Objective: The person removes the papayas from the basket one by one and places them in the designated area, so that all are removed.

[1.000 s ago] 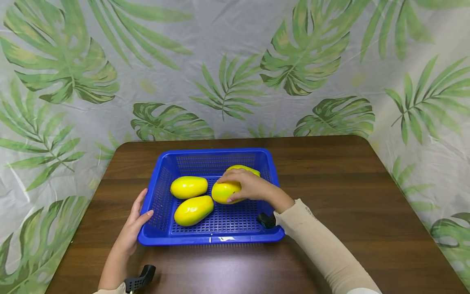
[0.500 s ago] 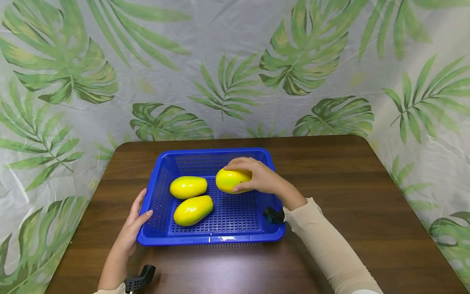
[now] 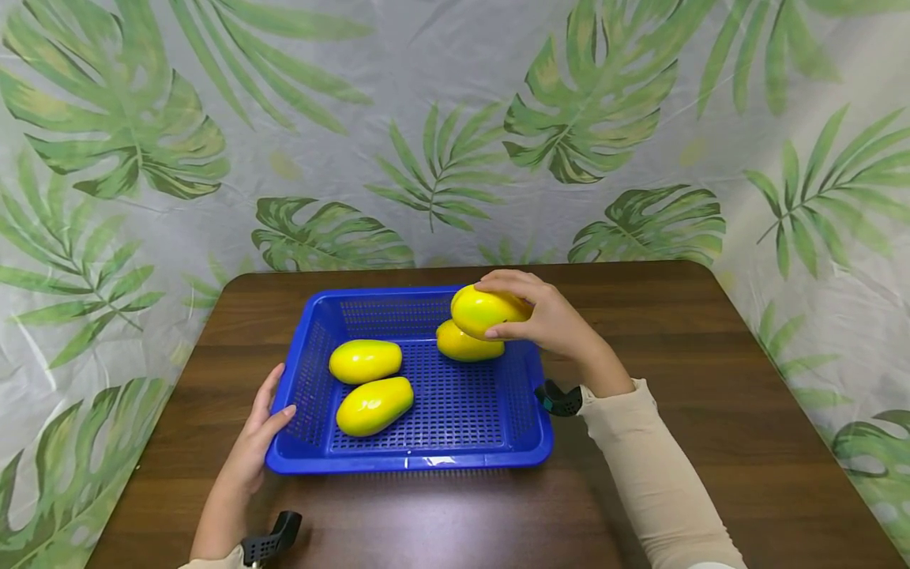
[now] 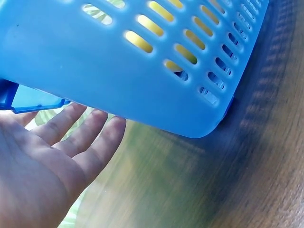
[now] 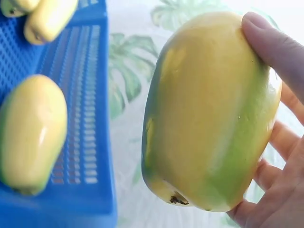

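The right hand (image 3: 549,320) is clamped on a fruit (image 3: 485,311), held up at the basket's (image 3: 355,465) far right — a 2nd fruit (image 3: 462,348) lies inside, 2 more fruits (image 3: 374,407) left. The left hand (image 3: 254,438), fingers apart, touches the basket's left side.

Highlights gleam on the fruit (image 3: 489,312) and tabletop (image 3: 441,518), while the right wrist view's backdrop (image 5: 127,156) looks washed out.
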Demonstrator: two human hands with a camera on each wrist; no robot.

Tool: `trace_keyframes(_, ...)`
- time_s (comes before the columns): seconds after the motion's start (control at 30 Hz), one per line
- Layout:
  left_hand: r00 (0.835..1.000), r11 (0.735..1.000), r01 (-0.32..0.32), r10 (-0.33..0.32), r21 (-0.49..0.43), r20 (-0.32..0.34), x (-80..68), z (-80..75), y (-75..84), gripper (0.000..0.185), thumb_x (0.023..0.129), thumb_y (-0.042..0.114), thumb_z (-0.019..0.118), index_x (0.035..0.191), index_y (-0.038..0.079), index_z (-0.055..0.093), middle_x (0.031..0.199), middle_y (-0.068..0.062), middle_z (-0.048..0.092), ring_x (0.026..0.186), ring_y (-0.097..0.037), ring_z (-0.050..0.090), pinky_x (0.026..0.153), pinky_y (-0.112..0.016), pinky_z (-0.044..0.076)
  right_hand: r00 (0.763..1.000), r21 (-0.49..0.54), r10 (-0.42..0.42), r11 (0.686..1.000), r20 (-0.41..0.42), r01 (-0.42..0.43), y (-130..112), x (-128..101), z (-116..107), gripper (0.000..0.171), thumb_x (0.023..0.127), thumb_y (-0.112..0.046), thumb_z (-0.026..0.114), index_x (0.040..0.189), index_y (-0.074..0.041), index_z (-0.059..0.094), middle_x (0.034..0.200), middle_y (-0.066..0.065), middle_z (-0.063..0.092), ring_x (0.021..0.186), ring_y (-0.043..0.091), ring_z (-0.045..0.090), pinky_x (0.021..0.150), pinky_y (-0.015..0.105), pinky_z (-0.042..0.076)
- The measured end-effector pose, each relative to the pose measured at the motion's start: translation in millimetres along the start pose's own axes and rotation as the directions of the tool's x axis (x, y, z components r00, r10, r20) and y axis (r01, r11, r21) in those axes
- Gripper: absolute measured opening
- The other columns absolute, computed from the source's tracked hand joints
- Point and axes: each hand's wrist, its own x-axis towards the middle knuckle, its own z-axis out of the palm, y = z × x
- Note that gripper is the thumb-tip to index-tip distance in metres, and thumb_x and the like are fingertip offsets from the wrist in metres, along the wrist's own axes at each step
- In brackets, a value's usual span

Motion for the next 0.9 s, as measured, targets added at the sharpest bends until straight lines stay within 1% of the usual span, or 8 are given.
trace_keyframes(0.07, 1.0, 1.0, -0.002, 0.002, -0.004, 0.001, -0.2, -0.6, -0.6, 0.059, 0.096, 0.014, 0.037, 0.145, 0.022, 0.004, 0.143, -0.015, 0.005, 0.109, -0.018, 0.041, 0.08, -0.028, 0.044, 0.999, -0.004, 0.015, 1.0, -0.029, -0.015, -7, -3, -8, 0.051, 0.07, -0.002, 0.074, 0.118, 0.001, 0.056, 0.125, 0.015, 0.046, 0.117, 0.028, 0.038, 0.09, 0.044, 0.036)
trace_keyframes(0.13, 1.0, 1.0, -0.005, 0.005, -0.007, 0.003, -0.2, -1.0, -0.9, 0.059, 0.096, 0.013, 0.037, 0.144, 0.022, 0.004, 0.143, -0.015, 0.005, 0.109, -0.018, 0.041, 0.081, -0.028, 0.044, 0.998, -0.009, 0.032, 0.999, -0.062, -0.033, -7, -7, -14, 0.05, 0.071, -0.002, 0.074, 0.118, 0.001, 0.056, 0.126, 0.015, 0.046, 0.116, 0.028, 0.038, 0.089, 0.044, 0.036)
trace_keyframes(0.3, 1.0, 1.0, -0.013, 0.013, -0.011, 0.006, -0.6, -1.1, -1.0, 0.059, 0.096, 0.013, 0.036, 0.144, 0.021, 0.004, 0.142, -0.015, 0.007, 0.109, -0.019, 0.041, 0.081, -0.028, 0.044, 0.988, -0.021, 0.057, 0.998, -0.145, -0.061, 8, -17, -28, 0.05, 0.071, -0.001, 0.073, 0.119, 0.001, 0.056, 0.124, 0.015, 0.047, 0.115, 0.026, 0.039, 0.089, 0.045, 0.034)
trace_keyframes(0.43, 1.0, 1.0, -0.015, 0.015, -0.004, 0.0, -0.9, -1.3, -1.2, 0.059, 0.096, 0.012, 0.036, 0.145, 0.021, 0.004, 0.142, -0.015, 0.007, 0.11, -0.019, 0.041, 0.081, -0.027, 0.044, 0.971, -0.005, 0.119, 0.992, -0.206, -0.123, 20, -25, -35, 0.049, 0.073, -0.002, 0.072, 0.12, 0.001, 0.055, 0.125, 0.013, 0.046, 0.116, 0.026, 0.039, 0.09, 0.044, 0.034)
trace_keyframes(0.57, 1.0, 1.0, -0.009, 0.009, 0.001, -0.006, -0.9, -0.8, -1.2, 0.059, 0.096, 0.013, 0.037, 0.145, 0.022, 0.005, 0.143, -0.016, 0.005, 0.11, -0.019, 0.04, 0.081, -0.027, 0.044, 0.946, -0.003, 0.187, 0.981, -0.264, -0.195, 33, -32, -39, 0.049, 0.075, -0.002, 0.071, 0.121, 0.001, 0.054, 0.126, 0.013, 0.046, 0.115, 0.026, 0.039, 0.09, 0.042, 0.035)
trace_keyframes(0.63, 1.0, 1.0, -0.008, 0.008, 0.0, -0.005, -0.9, -0.5, -1.2, 0.059, 0.096, 0.013, 0.037, 0.144, 0.022, 0.005, 0.143, -0.016, 0.005, 0.11, -0.019, 0.041, 0.08, -0.028, 0.044, 0.933, -0.001, 0.219, 0.974, -0.286, -0.228, 41, -36, -41, 0.05, 0.076, -0.003, 0.07, 0.122, 0.001, 0.053, 0.127, 0.014, 0.045, 0.115, 0.027, 0.04, 0.089, 0.042, 0.035)
trace_keyframes(0.7, 1.0, 1.0, -0.008, 0.008, -0.001, -0.005, -0.8, -0.3, -1.3, 0.059, 0.096, 0.013, 0.037, 0.144, 0.021, 0.004, 0.143, -0.016, 0.006, 0.109, -0.019, 0.042, 0.08, -0.028, 0.044, 0.92, 0.004, 0.248, 0.966, -0.302, -0.259, 53, -40, -42, 0.051, 0.077, -0.004, 0.07, 0.124, 0.001, 0.052, 0.129, 0.015, 0.043, 0.115, 0.03, 0.039, 0.089, 0.045, 0.034)
trace_keyframes(0.9, 1.0, 1.0, -0.01, 0.01, 0.01, -0.009, -0.7, -0.8, -1.7, 0.059, 0.096, 0.014, 0.037, 0.145, 0.021, 0.004, 0.144, -0.016, 0.005, 0.111, -0.019, 0.04, 0.08, -0.028, 0.044, 0.889, -0.002, 0.34, 0.934, -0.307, -0.358, 107, -55, -42, 0.056, 0.078, -0.022, 0.071, 0.128, -0.01, 0.05, 0.135, 0.012, 0.037, 0.117, 0.034, 0.037, 0.091, 0.052, 0.032)
